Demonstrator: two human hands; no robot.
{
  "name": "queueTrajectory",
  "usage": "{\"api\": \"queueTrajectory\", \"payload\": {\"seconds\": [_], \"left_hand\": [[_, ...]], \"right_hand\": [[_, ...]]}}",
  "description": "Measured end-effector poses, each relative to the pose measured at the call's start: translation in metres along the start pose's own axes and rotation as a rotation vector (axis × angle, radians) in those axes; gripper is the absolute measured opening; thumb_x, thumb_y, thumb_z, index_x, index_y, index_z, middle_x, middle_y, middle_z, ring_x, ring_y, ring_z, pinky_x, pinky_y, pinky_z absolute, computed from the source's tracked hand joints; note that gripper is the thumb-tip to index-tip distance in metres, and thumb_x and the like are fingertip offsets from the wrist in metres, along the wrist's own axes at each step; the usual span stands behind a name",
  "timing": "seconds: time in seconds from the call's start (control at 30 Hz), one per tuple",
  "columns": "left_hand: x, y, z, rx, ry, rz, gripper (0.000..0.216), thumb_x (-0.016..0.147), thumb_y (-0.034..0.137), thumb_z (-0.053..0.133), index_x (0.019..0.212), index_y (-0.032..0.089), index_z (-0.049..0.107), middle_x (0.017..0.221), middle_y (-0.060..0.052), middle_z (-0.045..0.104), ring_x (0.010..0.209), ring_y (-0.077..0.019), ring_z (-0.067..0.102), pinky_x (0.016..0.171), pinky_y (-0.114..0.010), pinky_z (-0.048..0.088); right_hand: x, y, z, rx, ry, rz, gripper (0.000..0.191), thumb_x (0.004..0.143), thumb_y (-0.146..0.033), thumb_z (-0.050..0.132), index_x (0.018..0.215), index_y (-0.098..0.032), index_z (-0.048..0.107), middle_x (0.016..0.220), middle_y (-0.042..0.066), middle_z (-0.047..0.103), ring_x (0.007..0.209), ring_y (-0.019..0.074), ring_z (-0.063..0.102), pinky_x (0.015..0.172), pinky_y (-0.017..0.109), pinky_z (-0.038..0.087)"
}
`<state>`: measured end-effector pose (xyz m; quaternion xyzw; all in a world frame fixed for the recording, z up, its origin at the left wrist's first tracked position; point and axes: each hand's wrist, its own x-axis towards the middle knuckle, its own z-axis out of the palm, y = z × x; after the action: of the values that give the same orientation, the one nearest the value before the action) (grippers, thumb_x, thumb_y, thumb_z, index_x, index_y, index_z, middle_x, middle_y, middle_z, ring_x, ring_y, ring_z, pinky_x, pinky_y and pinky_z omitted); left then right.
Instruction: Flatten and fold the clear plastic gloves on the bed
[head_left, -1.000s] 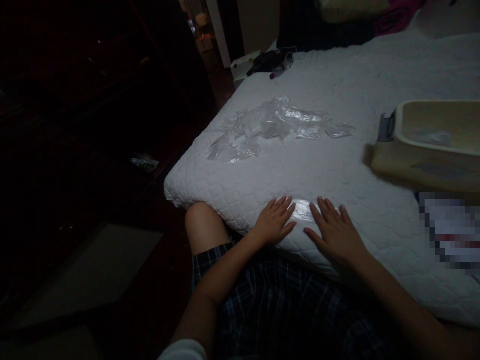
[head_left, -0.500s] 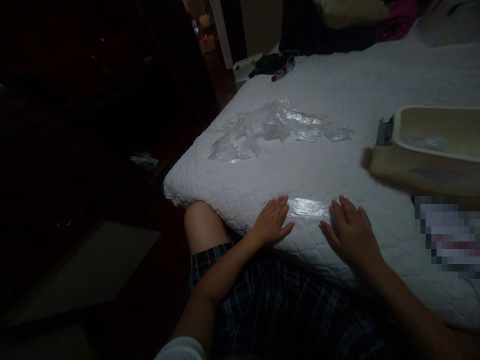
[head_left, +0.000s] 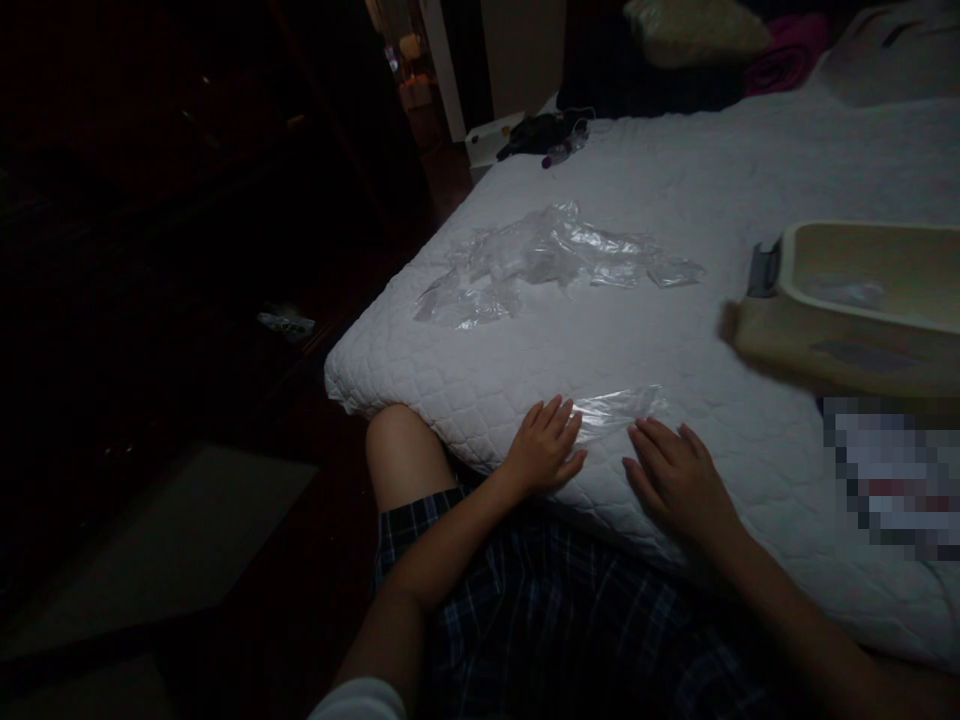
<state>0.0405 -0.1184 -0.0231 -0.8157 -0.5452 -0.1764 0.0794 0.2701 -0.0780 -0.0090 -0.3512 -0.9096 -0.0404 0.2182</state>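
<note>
Two bare hands lie palm down near the front edge of the bed (head_left: 637, 340), with a flat, folded strip of clear plastic (head_left: 615, 408) between them. The strip lies on the white quilted cover, just in from that edge, its right end slanting away from the person.

The left hand (head_left: 544, 445) is open and flat, fingers extended and slightly parted, thumb held away; its fingertips rest on the left end of the strip. The right hand (head_left: 679, 475) is also open, its fingers a little bent and the thumb apart, with the fingertips at the strip's lower right part. Neither is closed around anything; whether the right fingertips press the film or only hover there, I cannot tell.

Farther in, toward the left edge of the bed, a spread of crumpled clear plastic (head_left: 555, 250) lies apart from the strip. To the right stands a beige bin (head_left: 855, 345) with a grey latch, some clear plastic inside it. Near the bed's far left corner are a bottle (head_left: 566, 152) and a dark bundle (head_left: 529, 135). Toward the far edge sits a pink roll (head_left: 787, 55).
</note>
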Motion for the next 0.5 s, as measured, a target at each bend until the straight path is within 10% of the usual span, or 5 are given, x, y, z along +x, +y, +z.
{"api": "queueTrajectory", "payload": {"seconds": [0.5], "left_hand": [[-0.006, 0.02, -0.006, -0.015, 0.099, 0.574, 0.034, 0.092, 0.038, 0.042, 0.108, 0.015, 0.06, 0.1, -0.011, 0.07, 0.07, -0.0153, 0.063, 0.061, -0.031, 0.048]], "right_hand": [[-0.001, 0.007, 0.005, -0.021, -0.061, 0.051, 0.053, 0.087, -0.013, 0.035, 0.14, -0.012, 0.038, 0.138, 0.016, 0.05, 0.131, 0.0276, 0.042, 0.107, 0.052, 0.03]]}}
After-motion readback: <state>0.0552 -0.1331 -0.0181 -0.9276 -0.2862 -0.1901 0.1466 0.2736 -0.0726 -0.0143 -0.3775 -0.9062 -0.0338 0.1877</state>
